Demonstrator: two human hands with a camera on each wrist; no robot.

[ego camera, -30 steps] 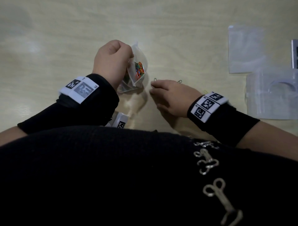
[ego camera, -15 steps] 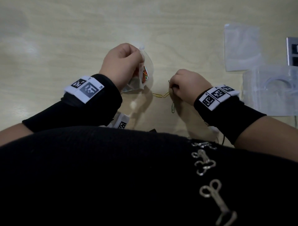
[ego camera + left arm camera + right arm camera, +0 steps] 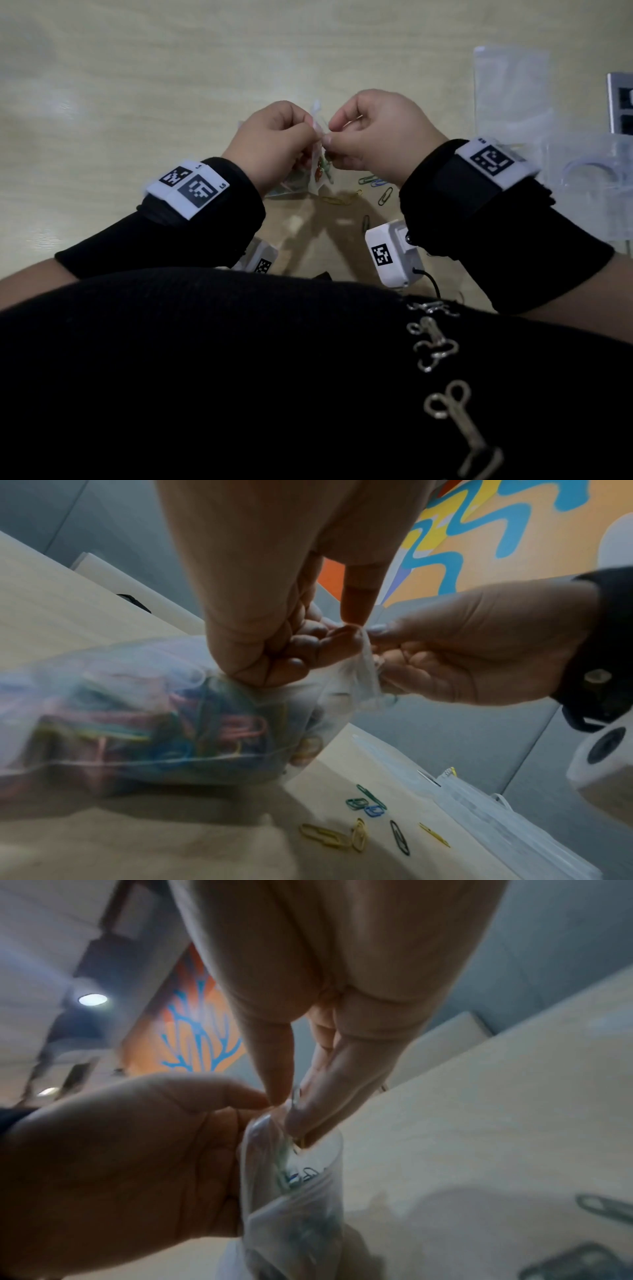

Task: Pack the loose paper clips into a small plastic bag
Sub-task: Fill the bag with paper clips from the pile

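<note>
A small clear plastic bag (image 3: pixel 317 166) holding several coloured paper clips hangs above the pale wooden table (image 3: pixel 137 85). My left hand (image 3: pixel 305 132) pinches one side of its mouth. My right hand (image 3: pixel 337 135) has its thumb and fingertips pressed together at the mouth, pinching paper clips into the opening. The left wrist view shows the left hand (image 3: pixel 291 647) bunched on the bag (image 3: pixel 137 710) and the right hand (image 3: pixel 380 647) at its rim. In the right wrist view the right hand (image 3: pixel 291 1112) dips into the bag (image 3: pixel 301 1191). Several loose paper clips (image 3: pixel 373 181) lie under my right wrist.
Flat empty plastic bags (image 3: pixel 510 85) lie at the far right. A clear plastic box (image 3: pixel 582 185) sits nearer, at the right edge. A marker plate (image 3: pixel 621 102) shows at the right border. The loose clips (image 3: pixel 359 831) lie beside that box.
My right hand lifted from the table, where it pinched up clips, and came left to the bag's mouth. My left hand raised the bag and moved it right to meet it.
</note>
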